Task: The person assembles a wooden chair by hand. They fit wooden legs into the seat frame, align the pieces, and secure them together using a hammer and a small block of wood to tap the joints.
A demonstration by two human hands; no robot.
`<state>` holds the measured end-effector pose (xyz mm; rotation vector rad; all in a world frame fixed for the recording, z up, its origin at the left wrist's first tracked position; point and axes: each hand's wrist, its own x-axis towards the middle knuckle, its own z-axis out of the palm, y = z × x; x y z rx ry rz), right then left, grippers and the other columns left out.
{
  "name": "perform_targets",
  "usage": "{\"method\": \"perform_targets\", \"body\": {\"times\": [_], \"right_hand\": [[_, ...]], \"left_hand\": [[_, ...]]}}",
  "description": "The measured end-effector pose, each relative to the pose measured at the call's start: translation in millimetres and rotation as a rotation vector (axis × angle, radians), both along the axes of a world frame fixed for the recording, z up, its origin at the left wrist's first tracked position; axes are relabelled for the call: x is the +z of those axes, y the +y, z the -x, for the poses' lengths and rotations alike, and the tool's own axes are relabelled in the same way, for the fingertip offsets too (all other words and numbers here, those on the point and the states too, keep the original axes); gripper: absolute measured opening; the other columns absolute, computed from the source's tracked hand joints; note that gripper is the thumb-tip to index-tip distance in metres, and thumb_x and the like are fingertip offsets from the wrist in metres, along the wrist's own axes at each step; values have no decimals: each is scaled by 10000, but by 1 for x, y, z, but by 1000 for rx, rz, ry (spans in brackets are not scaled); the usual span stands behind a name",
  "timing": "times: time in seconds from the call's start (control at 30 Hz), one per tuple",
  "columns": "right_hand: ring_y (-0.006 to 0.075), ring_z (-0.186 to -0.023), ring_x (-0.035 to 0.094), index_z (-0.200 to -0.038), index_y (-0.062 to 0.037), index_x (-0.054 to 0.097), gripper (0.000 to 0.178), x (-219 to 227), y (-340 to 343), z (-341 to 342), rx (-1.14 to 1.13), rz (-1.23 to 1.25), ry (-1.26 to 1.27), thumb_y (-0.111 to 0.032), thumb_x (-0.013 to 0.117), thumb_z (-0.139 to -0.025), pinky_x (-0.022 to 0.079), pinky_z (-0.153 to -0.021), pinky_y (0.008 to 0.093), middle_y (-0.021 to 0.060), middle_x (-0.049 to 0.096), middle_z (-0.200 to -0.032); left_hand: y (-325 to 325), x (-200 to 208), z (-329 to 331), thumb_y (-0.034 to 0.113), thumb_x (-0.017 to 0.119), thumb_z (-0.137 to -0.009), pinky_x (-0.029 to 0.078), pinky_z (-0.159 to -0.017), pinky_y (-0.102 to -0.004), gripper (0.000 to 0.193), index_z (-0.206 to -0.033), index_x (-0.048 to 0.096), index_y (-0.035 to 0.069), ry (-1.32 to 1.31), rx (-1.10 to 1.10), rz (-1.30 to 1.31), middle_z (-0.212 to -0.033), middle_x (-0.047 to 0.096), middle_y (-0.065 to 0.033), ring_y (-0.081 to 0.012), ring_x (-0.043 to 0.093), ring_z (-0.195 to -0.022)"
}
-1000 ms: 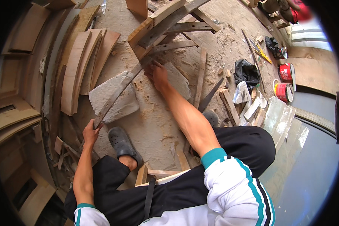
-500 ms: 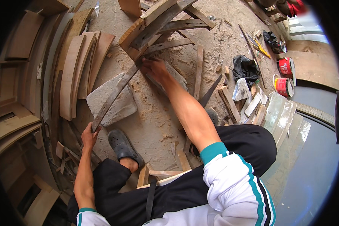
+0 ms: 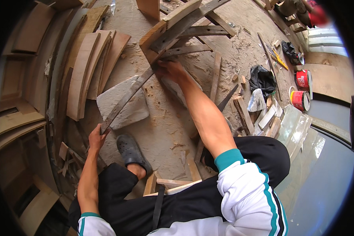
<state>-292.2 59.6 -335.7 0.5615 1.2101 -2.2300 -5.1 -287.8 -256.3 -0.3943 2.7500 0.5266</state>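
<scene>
Right hand [image 3: 172,70], fingertips lost in shadow, grip unclear, beside a wooden frame [image 3: 180,29], left hand [image 3: 96,138] clasping a long strip [image 3: 124,102], dusty floor [image 3: 165,122], cans [image 3: 302,79] near its right edge

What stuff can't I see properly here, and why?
In the head view:
Fingertips of the right hand: too small and shadowed beside the wooden frame.
The frame's far end: cut off by the top edge.
Inside of the black bag: hidden by its folds.
Red patch, upper right: blurred.
</scene>
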Motion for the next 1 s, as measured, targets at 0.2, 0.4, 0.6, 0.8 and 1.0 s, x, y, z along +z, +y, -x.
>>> {"method": "perform_targets", "body": {"times": [0.2, 0.4, 0.6, 0.8, 1.0], "right_hand": [[226, -912, 632, -1142, -24, 614, 290, -8, 3, 11, 93, -213, 4, -49, 663, -858, 536, -803, 365, 85, 642, -1069], [226, -1017, 598, -1141, -43, 608, 287, 7, 0, 8, 74, -171, -83, -36, 661, -859, 535, -864, 410, 73, 627, -1117], [234, -964, 623, -1164, -40, 594, 306, 9, -9, 4, 0, -198, -29, -36, 657, -865, 597, -755, 396, 91, 622, -1110], [234, -857, 649, -1210, -6, 572, 369, -23, -2, 10, 27, -380, 112, -139, 675, -882, 605, -696, 386, 108, 628, -1066], [229, -797, 657, -1196, 45, 581, 413, 6, -22, -13, -25, -368, 43, -240, 668, -910, 595, -634, 373, 106, 633, -980]], "left_hand": [[-3, -2, 6, 401, 724, -828, 469, -661, -461, 378, -1036, 599, 112, 22, -35, -2, -864, 665, -172, -401, 634, -829], [-6, -3, 3, 459, 726, -798, 479, -670, -478, 424, -999, 619, 101, -55, -6, 26, -830, 670, -194, -412, 640, -828], [10, -4, -14, 475, 724, -796, 488, -654, -481, 431, -975, 639, 92, 11, -8, -15, -775, 670, -197, -405, 653, -781], [46, 6, -22, 496, 688, -821, 490, -678, -482, 455, -1018, 628, 91, -65, 31, -37, -772, 666, -195, -414, 648, -775], [62, 11, -47, 502, 690, -816, 490, -703, -468, 446, -1060, 635, 133, -39, 130, -7, -854, 680, -184, -399, 650, -838]]}}
